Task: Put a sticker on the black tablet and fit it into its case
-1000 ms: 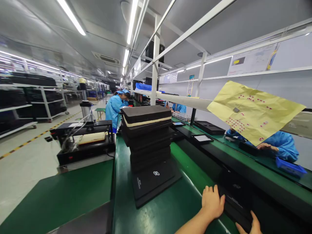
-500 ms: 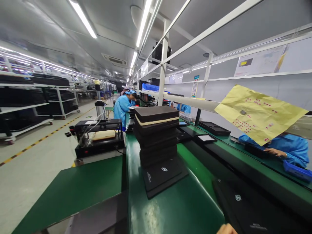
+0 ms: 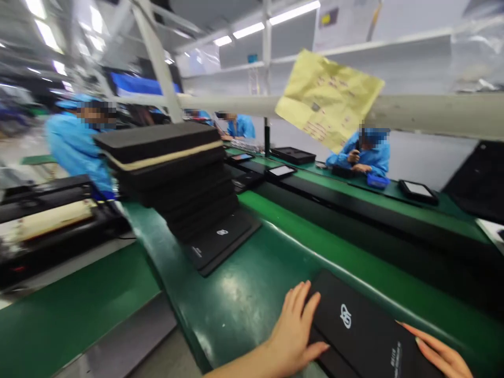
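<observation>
A flat black panel (image 3: 364,336) with a white logo lies at the lower right of the head view, the edge of another dark piece showing beneath it. My left hand (image 3: 291,331) rests against the panel's left edge, fingers stretched and thumb apart. At the opposite edge, my right hand (image 3: 444,354) has its thumb and a finger on the panel; the rest of it is cut off by the frame. Further up the green bench (image 3: 220,320), a leaning stack of black panels (image 3: 177,184) has a cream layer near its top and a similar logo panel at its base.
Beyond the bench runs a green strip (image 3: 271,207). Black trays (image 3: 293,155) and a blue box (image 3: 378,181) stand on the far side. People in blue work at the left (image 3: 74,142) and across the line. A yellow sheet (image 3: 331,100) hangs from the rail.
The view has turned right and down. My left hand has come to the panel's left edge, and my right hand now shows at its right edge. Earlier, only part of one hand showed.
</observation>
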A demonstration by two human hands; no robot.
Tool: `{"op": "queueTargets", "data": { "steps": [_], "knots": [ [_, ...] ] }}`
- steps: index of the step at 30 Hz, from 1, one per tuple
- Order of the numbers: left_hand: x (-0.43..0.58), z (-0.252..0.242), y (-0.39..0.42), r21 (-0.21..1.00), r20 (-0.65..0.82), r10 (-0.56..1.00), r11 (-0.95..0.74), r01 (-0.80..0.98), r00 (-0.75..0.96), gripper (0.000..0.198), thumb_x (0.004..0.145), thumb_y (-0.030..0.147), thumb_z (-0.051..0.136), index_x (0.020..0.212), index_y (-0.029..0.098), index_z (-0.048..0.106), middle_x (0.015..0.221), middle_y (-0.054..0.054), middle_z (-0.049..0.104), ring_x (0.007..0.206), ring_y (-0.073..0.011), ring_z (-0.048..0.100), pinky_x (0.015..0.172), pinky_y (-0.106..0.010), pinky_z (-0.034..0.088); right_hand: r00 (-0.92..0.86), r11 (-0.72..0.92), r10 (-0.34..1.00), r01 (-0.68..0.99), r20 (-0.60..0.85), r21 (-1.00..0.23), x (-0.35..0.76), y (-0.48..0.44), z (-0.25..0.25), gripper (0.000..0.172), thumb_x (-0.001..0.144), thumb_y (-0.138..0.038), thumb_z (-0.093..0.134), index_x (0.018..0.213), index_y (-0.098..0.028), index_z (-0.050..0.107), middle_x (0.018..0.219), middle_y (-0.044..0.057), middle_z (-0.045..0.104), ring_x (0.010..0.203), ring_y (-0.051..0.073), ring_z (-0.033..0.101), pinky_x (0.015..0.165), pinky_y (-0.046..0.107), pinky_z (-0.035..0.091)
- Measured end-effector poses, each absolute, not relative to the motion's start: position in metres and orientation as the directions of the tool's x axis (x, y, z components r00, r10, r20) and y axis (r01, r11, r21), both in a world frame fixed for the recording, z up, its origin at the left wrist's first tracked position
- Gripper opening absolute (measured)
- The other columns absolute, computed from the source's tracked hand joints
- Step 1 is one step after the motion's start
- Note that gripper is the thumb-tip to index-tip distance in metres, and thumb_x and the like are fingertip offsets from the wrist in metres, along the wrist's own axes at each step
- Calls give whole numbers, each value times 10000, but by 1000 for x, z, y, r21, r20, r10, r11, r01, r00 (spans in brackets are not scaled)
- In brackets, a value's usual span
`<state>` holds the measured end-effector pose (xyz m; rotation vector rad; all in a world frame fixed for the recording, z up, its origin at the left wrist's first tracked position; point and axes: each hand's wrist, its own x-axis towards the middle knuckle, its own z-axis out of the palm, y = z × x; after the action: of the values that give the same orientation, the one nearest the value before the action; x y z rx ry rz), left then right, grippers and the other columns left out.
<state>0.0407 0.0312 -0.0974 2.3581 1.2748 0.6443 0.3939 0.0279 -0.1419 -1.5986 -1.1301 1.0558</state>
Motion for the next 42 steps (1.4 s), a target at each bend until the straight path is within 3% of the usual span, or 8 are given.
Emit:
{"op": "queueTargets", "data": {
  "steps": [4,8,12,21,25,28,32,42],
  "knots": [
    [33,-100,8,676,106,871,-417,608,480,1092,644,327,794,1452,210,68,1466,-215,269,1344,-341,275,1054,-549,349,82,-180,983,293,-163,-939,399,-11,-120,462,717,-584,590,972,-225,729,1164,95,619,1144,306,536,1023,385,410],
    [43,-110,-4,722,143,902,-376,581,407,1080,623,220,813,1440,245,106,1390,-174,400,1278,-315,390,1032,-508,399,-28,24,1000,594,9,-804,373,-5,-87,442,853,-535,455,997,-199,703,1086,107,631,1089,253,552,996,381,411],
    [50,-114,0,694,145,933,-333,639,329,984,618,269,820,1388,207,211,1284,-153,503,1179,-306,484,980,-501,444,-220,129,972,796,-83,-592,320,21,-62,507,859,-491,484,1242,-163,543,1169,102,572,1094,225,521,977,363,399],
    [56,-113,7,549,240,918,-396,736,315,938,719,497,692,1385,127,145,1202,-182,521,1045,-332,534,881,-505,475,-175,79,969,891,-177,-447,295,56,-24,170,822,-302,577,879,-141,583,873,50,640,807,180,592,694,261,416],
    [54,-111,5,620,181,931,-359,698,317,665,858,440,514,1365,124,223,1119,-156,528,1044,-298,536,878,-469,477,-135,191,975,917,178,-351,288,19,14,146,894,-292,487,824,-169,525,764,24,604,679,151,562,591,249,378],
    [48,-107,5,698,114,946,-293,653,302,493,902,349,371,1338,138,278,1121,-156,522,1038,-285,544,852,-457,480,-249,363,793,926,556,-102,260,-17,7,137,901,-117,422,869,-147,551,849,69,633,763,174,589,674,279,407],
    [37,-101,25,824,-1,945,-184,536,327,396,893,270,281,1252,145,389,1072,-131,539,900,-249,584,799,-436,475,-339,391,610,915,717,99,222,-49,-43,193,857,-4,427,813,-101,588,887,119,656,880,233,610,746,330,417],
    [62,-92,117,864,88,763,-378,332,641,240,801,352,569,976,191,600,1013,-39,537,679,-123,467,683,-281,417,-117,279,902,893,415,-353,238,-35,-64,191,907,-143,399,953,-155,584,966,73,621,906,199,569,796,341,452]
  ]
}}
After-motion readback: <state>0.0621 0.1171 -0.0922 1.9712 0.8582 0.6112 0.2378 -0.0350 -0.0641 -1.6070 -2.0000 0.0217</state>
